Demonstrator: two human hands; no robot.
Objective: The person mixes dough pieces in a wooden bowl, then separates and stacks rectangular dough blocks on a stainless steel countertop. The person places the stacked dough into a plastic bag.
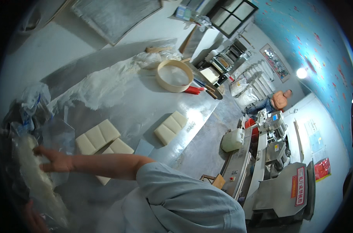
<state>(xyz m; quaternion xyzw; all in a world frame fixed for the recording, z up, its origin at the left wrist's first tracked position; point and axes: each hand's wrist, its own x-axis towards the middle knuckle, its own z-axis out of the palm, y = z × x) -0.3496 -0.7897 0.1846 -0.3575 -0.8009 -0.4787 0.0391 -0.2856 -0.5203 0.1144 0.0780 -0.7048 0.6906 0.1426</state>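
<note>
My right hand (54, 161) reaches left with fingers apart, at the edge of a long clear plastic bag (42, 178) of pale, floury material; whether it touches the bag is unclear. My left hand (34, 217) is dim and partly visible at the bag's lower end, its fingers hard to make out. On the metal worktable (153, 101), beside the bag, lie pale scored dough slabs (96, 136), two of them overlapping and partly behind my forearm. Another slab (170, 126) lies farther right, near a grey flat piece (144, 147).
A round sieve (159, 77), red item (192, 90) and spilled flour (102, 81) occupy the table's far part. Crumpled plastic (30, 105) is at left. Machines (279, 186), a plastic jug (232, 140) and stacked sacks (248, 93) line the right. A person (279, 100) in orange sits beyond.
</note>
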